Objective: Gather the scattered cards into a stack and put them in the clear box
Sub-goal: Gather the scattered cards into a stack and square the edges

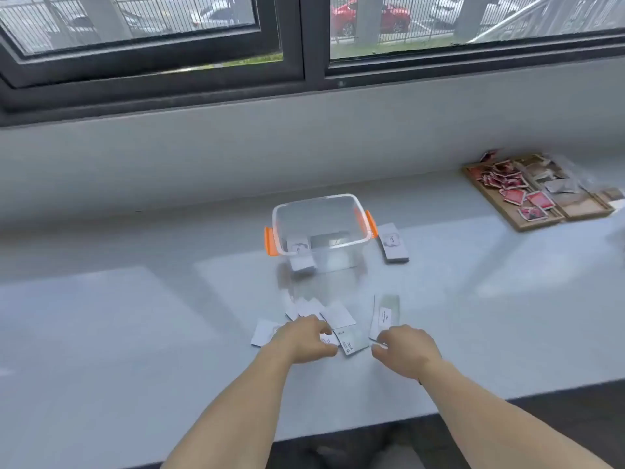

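A long pale grey desk (101,316) runs under a dark-framed window (304,45). Daylight falls through the panes and reflects softly off the desk top. Outside stand railings, a strip of grass and a parked red car (368,15). Below the desk's near edge lies a dark floor (558,404).

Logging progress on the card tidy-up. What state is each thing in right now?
clear box: open, no lid, upright
scattered cards: loose, unstacked
card stack: lying beside the box
left hand: on the cards
right hand: pinching a card edge
wooden tray: holding packets
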`<action>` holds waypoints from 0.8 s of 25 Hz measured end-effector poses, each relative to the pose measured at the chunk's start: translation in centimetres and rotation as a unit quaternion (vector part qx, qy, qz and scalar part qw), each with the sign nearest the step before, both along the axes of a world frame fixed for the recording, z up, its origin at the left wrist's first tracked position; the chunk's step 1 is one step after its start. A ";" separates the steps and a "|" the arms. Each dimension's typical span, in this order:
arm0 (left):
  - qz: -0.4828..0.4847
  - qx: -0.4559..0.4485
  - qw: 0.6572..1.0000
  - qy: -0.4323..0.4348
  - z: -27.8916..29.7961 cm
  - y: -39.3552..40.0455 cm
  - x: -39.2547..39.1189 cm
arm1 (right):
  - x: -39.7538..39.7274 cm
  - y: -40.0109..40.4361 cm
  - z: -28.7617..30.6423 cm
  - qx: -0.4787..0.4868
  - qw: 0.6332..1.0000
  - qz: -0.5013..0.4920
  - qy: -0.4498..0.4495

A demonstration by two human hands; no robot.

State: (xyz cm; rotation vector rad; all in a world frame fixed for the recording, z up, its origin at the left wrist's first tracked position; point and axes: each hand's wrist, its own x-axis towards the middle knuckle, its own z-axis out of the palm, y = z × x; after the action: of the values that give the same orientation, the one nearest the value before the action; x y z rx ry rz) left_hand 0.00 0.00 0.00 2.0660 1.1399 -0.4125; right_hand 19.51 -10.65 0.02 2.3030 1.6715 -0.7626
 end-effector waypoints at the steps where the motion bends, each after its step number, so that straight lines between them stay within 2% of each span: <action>1: -0.022 0.014 1.000 0.014 0.0 0.2 0.5 | 0.2 0.1 -0.2 -0.008 1.000 0.001 -0.009; 6: -0.111 0.077 0.989 0.058 -0.7 1.5 3.2 | 1.4 1.1 -1.0 -0.048 0.997 -0.015 -0.065; 12: -0.211 0.166 0.961 0.063 -1.0 3.6 7.1 | 3.3 3.6 -2.4 -0.022 0.986 -0.127 -0.103; 16: -0.271 0.186 0.941 0.079 -1.8 4.6 9.0 | 3.8 5.2 -3.5 -0.044 0.976 -0.203 -0.063; 20: -0.284 0.177 0.938 0.095 -2.7 5.1 9.6 | 3.3 5.8 -4.9 -0.044 0.970 -0.237 -0.001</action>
State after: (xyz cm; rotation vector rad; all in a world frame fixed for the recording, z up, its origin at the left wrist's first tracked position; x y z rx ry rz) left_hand 9.61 5.05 -2.75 2.7235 0.7353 -0.7398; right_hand 22.80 -4.81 -4.89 2.6654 1.0597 -0.8948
